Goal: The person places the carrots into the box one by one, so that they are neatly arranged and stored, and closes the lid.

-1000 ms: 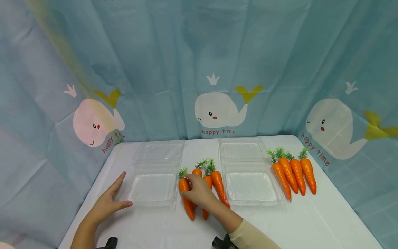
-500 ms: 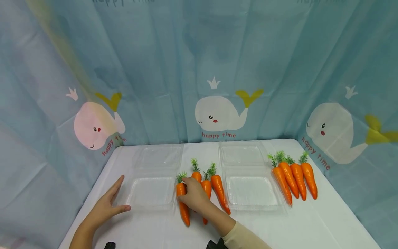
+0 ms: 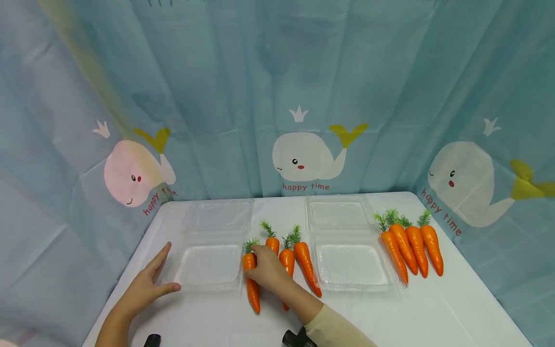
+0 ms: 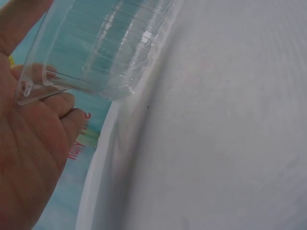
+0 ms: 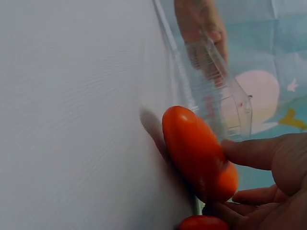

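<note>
Beside the left edge of a hinged clear plastic box [image 3: 212, 265], my left hand [image 3: 147, 286] has its fingers extended and thumb apart. In the left wrist view, the box's corner [image 4: 55, 88] lies against that palm. My right hand [image 3: 270, 267] pinches an orange carrot [image 3: 252, 289] with a green top [image 3: 249, 245], close to the box's right side. The right wrist view shows thumb and fingers on the carrot's body [image 5: 192, 148], low over the table. More carrots lie just right of this hand, among them one carrot [image 3: 307, 270] by a second box.
The second clear box [image 3: 353, 265] lies opened out right of centre. Several carrots [image 3: 414, 248] are lined up at the table's right side. A blue whale-print curtain [image 3: 243, 96] surrounds the white table [image 3: 459, 313] at back and sides.
My right hand has drawn the pinched carrot left, away from the other carrots and toward the left box. The left hand has stayed almost in place.
</note>
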The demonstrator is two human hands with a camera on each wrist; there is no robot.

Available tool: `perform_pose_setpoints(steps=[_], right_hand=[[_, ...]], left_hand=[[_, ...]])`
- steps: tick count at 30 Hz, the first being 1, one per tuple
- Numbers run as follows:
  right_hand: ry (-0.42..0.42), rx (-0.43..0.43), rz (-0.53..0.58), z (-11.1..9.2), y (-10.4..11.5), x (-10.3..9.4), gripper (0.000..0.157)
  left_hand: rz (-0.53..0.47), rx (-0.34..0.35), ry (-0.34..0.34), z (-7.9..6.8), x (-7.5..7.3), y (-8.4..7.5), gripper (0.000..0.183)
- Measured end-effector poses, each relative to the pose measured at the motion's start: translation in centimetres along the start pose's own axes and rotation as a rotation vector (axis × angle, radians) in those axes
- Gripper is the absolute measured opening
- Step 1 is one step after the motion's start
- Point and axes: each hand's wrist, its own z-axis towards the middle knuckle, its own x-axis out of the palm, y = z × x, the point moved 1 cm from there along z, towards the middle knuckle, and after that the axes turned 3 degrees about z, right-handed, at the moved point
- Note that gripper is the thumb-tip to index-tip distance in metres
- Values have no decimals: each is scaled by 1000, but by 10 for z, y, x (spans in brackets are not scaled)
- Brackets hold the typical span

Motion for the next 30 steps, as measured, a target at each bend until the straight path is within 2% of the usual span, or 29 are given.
perform_pose_setpoints(steps=[8, 17, 30], right_hand=[[-3, 33, 35, 0, -2, 3, 68], [-47, 95, 199, -4, -4, -2, 61], [-114, 120, 328, -10, -5, -22, 58]], left_hand=[[-10, 11, 0, -1, 1, 1, 115], [-39, 31, -3, -1, 2, 3, 115], [10, -34, 13, 0, -2, -1, 114]])
